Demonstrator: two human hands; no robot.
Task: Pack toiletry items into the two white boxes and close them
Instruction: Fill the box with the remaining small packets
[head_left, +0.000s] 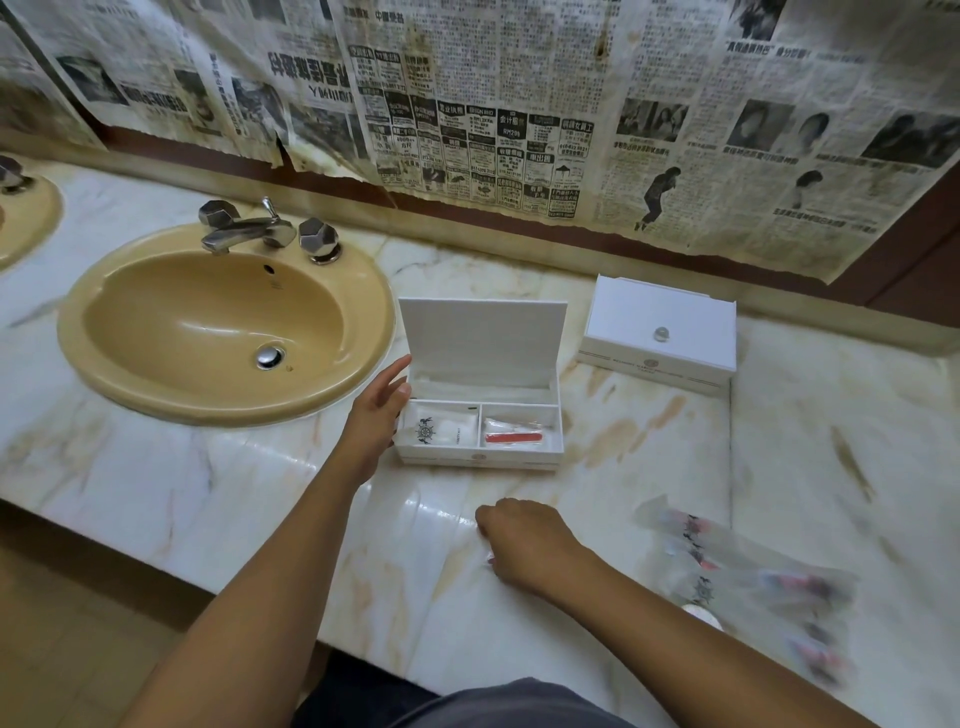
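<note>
The open white box (480, 415), lid upright, stood mid-surface just right of the sink (223, 322), with a printed sachet (441, 428) in its front-left compartment and a red-and-white packet (514, 434) in its front-right one; the closed white box (660, 332) sat toward the surface's (208, 493) back edge. The left hand (376, 415), fingers spread, touched the open box's left wall. The right hand (519, 540) curled knuckles-up near the front edge, its grasp indeterminable, left of blurred clear packets (748, 577).

Both forearms bare, no sleeves showing; dark grey garment (498, 701) below, perhaps trousers
</note>
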